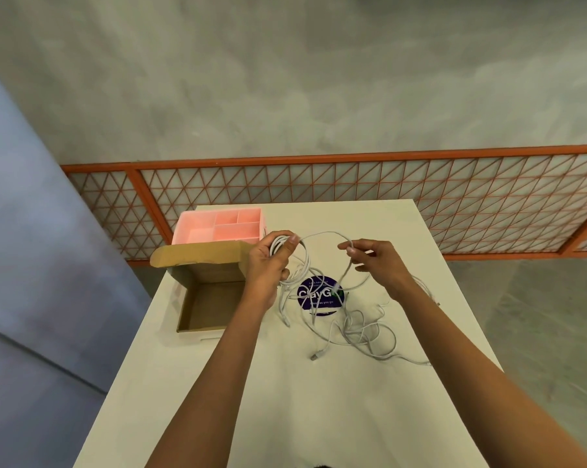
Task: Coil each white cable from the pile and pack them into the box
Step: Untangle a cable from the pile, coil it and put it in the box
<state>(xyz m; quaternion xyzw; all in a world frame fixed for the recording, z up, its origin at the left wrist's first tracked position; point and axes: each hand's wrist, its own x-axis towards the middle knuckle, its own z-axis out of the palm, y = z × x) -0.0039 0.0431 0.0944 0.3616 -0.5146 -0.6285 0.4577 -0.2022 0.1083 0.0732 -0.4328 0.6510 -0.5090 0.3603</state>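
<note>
Left hand [272,261] grip closed around coiled white cable [322,235]; right hand [376,261] pinches same cable's free run.

Bare industrial workspace, like a warehouse or workshop corner.

Rough grey concrete floor [285,79] spreads beyond the white table [285,400]; an orange steel mesh barrier [420,184] runs just behind the table, a plain blue-grey wall [32,231] to its left.

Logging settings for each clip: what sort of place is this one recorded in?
Probably an industrial or warehouse-type space, not a home: a bare concrete floor, an orange mesh railing beside a plain white table.
</note>
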